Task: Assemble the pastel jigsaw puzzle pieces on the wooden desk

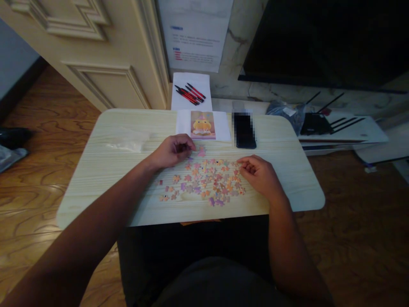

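Note:
Many small jigsaw puzzle pieces [223, 181] in pink, orange and purple lie spread over the pale wood-grain table [128, 209]. Just beyond the heap, a few pink pieces [201, 151] sit close together. My left hand [172, 151] is beside them with its fingers curled in; whatever its fingertips hold, if anything, is too small to make out. At the right edge of the heap, my right hand [258, 171] has its fingers bent and drawn together over the pieces, their grip hidden. A printed picture of a yellow cartoon figure [203, 125] lies at the table's far edge.
A dark phone [244, 132] lies at the back right and a clear plastic bag [126, 143] at the left. Beyond the table are red pens [191, 94] on white paper, a black router [316, 123], a screen [326, 42] and a cream door [105, 55].

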`<state>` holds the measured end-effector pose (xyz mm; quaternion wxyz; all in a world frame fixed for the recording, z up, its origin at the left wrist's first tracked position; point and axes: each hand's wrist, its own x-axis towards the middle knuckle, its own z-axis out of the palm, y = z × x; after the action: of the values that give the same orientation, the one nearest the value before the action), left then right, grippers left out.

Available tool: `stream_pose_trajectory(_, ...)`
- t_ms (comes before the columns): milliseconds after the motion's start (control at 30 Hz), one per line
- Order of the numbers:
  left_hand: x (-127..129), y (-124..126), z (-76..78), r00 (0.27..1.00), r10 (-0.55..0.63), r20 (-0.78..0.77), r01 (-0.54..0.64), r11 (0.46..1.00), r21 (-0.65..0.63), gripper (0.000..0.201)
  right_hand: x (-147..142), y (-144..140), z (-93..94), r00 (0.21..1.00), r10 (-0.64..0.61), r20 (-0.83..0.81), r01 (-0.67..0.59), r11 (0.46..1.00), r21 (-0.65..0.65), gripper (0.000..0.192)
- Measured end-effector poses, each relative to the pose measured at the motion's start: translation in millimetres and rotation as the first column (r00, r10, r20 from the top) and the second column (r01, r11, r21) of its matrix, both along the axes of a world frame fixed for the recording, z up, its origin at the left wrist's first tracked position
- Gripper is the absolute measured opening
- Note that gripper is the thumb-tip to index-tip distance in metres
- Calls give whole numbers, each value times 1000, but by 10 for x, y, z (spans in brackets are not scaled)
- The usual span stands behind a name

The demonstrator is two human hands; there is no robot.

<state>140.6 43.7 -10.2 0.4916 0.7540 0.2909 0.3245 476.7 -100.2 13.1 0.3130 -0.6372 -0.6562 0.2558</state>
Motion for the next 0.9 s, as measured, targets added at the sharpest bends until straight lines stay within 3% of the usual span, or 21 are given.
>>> stream_pose_trajectory(300, 18, -20, 18, 1000, 12, -18, -12, 1000, 9, 15, 15, 15, -14, 998, 59, 38, -58, 998, -14, 22)
stream_pose_trajectory(600, 28, -35, -5, 999, 27, -46, -26, 999, 20, 16, -3, 44, 3, 995, 87, 42, -85, 995, -45, 8)
stream_pose_trajectory(900, 60, -55, -27, 998, 47, -36, -46, 998, 44, 16, -3, 90, 77, 991, 116, 67, -113, 992, -48, 8)
